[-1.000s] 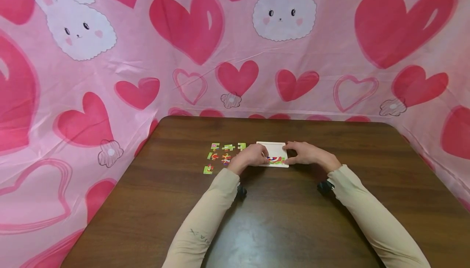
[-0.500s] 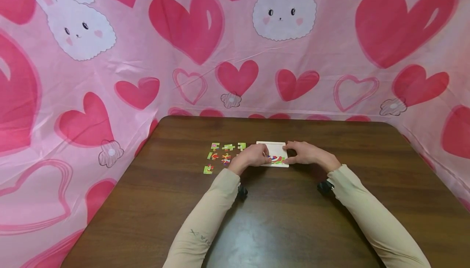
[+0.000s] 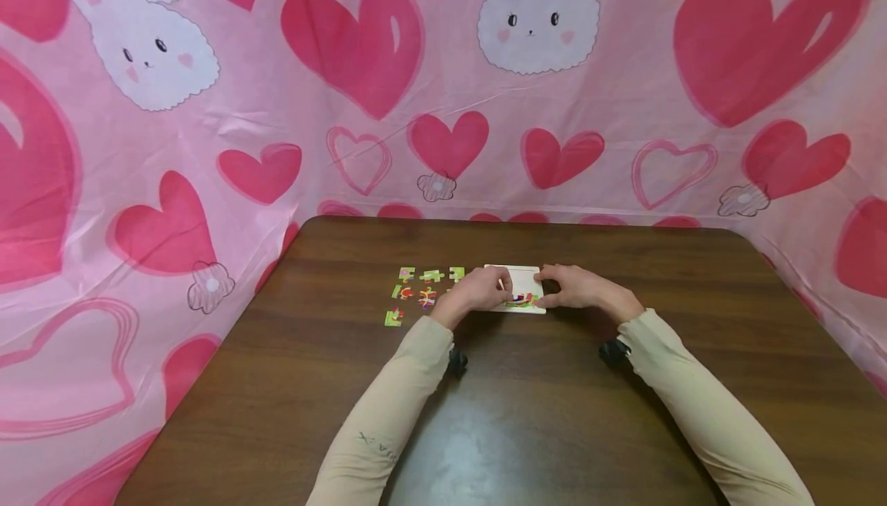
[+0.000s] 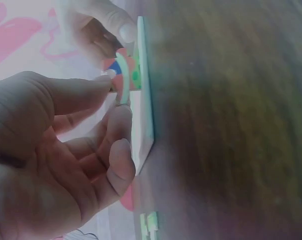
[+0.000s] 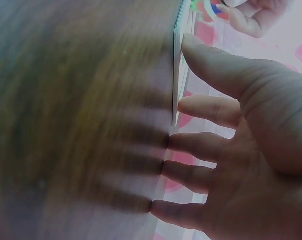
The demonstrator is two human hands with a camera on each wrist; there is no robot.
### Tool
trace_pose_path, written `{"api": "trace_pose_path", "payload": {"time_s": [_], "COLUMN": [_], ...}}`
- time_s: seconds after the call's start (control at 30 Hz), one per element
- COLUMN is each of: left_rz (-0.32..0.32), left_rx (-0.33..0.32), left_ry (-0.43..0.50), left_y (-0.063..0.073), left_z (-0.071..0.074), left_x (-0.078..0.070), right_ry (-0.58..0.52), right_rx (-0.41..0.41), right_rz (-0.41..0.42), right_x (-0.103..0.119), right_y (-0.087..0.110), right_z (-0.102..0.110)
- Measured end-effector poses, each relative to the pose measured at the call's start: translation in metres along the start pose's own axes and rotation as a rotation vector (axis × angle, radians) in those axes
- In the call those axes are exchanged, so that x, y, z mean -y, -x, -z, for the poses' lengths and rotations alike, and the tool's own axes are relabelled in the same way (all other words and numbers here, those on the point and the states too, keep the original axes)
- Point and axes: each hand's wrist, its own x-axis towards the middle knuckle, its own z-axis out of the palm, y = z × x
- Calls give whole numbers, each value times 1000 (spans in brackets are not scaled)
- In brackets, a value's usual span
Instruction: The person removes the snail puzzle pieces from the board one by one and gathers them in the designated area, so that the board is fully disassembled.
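Observation:
A white puzzle tray [image 3: 521,281] lies flat on the wooden table, with colourful jigsaw picture [image 3: 523,303] along its near edge. Over its near side, my left hand [image 3: 478,290] pinches a puzzle piece [image 4: 113,67] between thumb and fingertips; in the left wrist view the piece stands tilted up from the tray, red, blue and green. At the tray's right side is my right hand [image 3: 578,288]. In the right wrist view its thumb [image 5: 211,62] lies at the tray's edge, and its spread fingers [image 5: 196,145] reach down to the tabletop.
Left of the tray, several loose puzzle pieces lie in rough rows, among them a corner piece [image 3: 393,318] and a green-edged piece [image 3: 432,276]. My left forearm partly covers that group's right side. A pink heart-print cloth [image 3: 388,159] hangs behind the table [image 3: 527,413].
My left fingers have shifted slightly right over the tray, and the colourful picture shows less at its near side than before. My right hand keeps its place at the tray's right edge.

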Motion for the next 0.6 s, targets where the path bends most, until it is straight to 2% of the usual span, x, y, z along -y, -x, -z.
{"api": "trace_pose_path", "payload": {"time_s": [0.2,0.33,0.43,0.6], "left_rz": [-46,-46,-41,-81], "left_rx": [-25,-44,-40,-33], "left_ry": [-23,-20,-2,14], "left_y": [2,6,10,18], "left_z": [1,6,10,14], "left_x": [3,6,9,18], "right_ry": [-9,0,6,-5], "right_rx": [5,4,4,7], "right_rz": [-1,-5,0,-7], "right_x": [0,1,1,2], "right_y": [1,1,1,1], "right_z": [0,1,1,1]}}
